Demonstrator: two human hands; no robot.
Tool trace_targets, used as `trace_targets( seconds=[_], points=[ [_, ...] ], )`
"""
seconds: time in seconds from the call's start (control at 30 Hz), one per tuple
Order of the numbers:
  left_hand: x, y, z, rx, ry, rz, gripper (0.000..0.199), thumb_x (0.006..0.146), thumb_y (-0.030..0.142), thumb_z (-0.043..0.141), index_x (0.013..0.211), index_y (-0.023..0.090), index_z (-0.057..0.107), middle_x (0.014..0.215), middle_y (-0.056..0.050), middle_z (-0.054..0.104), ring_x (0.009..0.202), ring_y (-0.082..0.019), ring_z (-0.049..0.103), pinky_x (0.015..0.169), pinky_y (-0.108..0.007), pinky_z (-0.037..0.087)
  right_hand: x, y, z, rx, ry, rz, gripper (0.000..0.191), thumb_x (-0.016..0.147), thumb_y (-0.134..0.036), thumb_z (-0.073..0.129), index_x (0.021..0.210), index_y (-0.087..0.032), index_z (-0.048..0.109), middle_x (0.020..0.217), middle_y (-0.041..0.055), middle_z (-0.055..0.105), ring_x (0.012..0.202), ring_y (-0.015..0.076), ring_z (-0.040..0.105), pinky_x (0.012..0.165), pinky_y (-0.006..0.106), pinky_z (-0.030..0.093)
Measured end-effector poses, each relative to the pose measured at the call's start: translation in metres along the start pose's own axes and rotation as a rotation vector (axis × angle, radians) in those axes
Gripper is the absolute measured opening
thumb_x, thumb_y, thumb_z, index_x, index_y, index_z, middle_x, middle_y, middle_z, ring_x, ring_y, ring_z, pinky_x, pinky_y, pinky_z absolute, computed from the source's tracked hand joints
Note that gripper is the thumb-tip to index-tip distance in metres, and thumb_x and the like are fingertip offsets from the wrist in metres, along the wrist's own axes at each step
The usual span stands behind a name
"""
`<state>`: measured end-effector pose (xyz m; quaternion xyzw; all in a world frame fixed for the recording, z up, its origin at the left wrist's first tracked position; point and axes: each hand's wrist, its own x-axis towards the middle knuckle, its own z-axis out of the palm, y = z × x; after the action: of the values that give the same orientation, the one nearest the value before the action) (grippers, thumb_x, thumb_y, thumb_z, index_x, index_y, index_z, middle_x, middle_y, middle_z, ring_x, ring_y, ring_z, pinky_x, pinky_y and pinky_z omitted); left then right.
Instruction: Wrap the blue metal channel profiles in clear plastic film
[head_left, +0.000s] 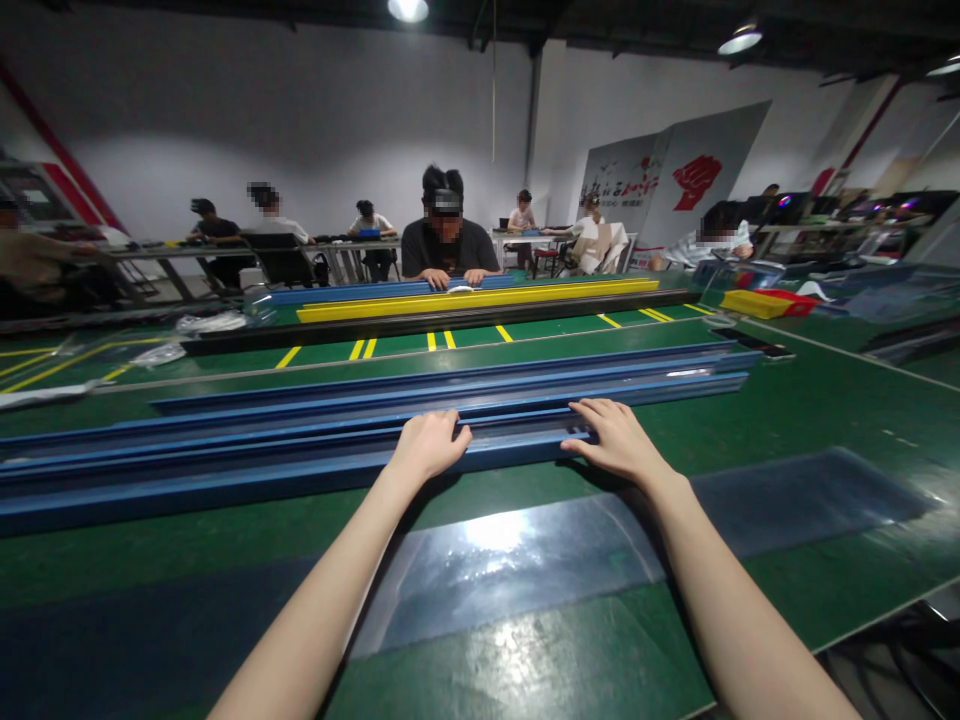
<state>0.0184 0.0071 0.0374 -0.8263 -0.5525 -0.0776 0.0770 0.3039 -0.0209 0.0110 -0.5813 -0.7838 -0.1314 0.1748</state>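
Several long blue channel strips (pixel 300 468) lie side by side across the green table (pixel 810 400). My left hand (pixel 433 443) rests over the nearest strip near its middle, thumb on the near side and fingers over the far side. My right hand (pixel 611 437) grips the same strip close to its right end, with thumb and fingers around its edges. In front of the strips a clear plastic sheet (pixel 525 560) lies flat and shiny beneath my forearms.
Beyond the strips lie a yellow strip (pixel 480 299) and a black strip (pixel 420 325). A person (pixel 450 245) leans over the far side. Yellow and red trays (pixel 761 304) and a dark flat object (pixel 750 343) are on the right. Plastic bags (pixel 210 323) lie left.
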Motion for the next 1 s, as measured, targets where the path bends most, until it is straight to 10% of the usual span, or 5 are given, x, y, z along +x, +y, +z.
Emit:
trace_targets(
  seconds=[1.0],
  points=[
    [-0.007,0.021,0.008,-0.018,0.033,0.089,0.044,0.088,0.043,0.026,0.109,0.015,0.052,0.104,-0.011,0.060,0.096,-0.025,0.054,0.083,-0.037,0.037,0.007,-0.033,-0.011,-0.074,-0.051,-0.049,0.067,0.073,-0.065,0.043,0.114,-0.013,0.054,0.115,0.0133,0.057,0.103,0.0256,0.049,0.085,0.037,0.030]
  ],
)
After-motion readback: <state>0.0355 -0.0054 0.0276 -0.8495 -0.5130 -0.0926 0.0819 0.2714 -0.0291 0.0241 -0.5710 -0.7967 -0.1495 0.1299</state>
